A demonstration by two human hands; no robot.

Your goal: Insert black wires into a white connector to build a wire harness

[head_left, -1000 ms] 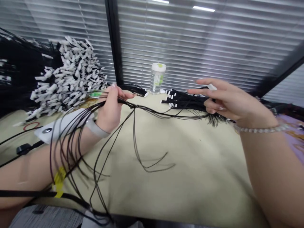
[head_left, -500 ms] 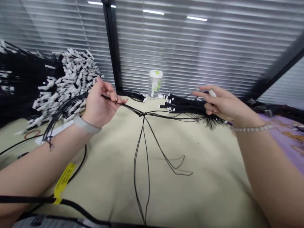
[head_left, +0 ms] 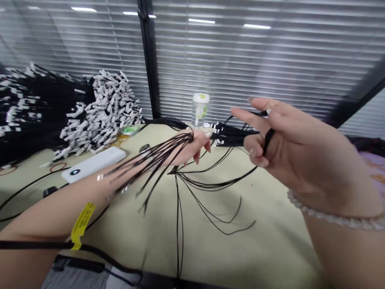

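Observation:
My left hand (head_left: 195,147) reaches to the middle of the table, closed on a bundle of thin black wires (head_left: 162,152). Their loose tips fan back over my left forearm, blurred by motion. On the right, my right hand (head_left: 300,156) is closer to the camera, its index finger stretched out. A black strand runs between its thumb and fingers, and a dark loop passes by the curled lower fingers. Between the hands, the wires meet at a knot-like gathering (head_left: 174,170), from which several strands spread down and right. My left fingertips are partly hidden.
A heap of black cables with white connectors (head_left: 105,108) rises at back left. Nearby lies a white power bank (head_left: 96,162). A clear jar with white lid (head_left: 200,110) stands by the blinds, beside more wire bundles (head_left: 231,134). A yellow-tagged cable (head_left: 81,224) crosses the front left.
My left hand has moved right and down, swinging the wire ends over its forearm. My right hand has come closer to the camera. The gathered wires sit lower, and the view has shifted slightly.

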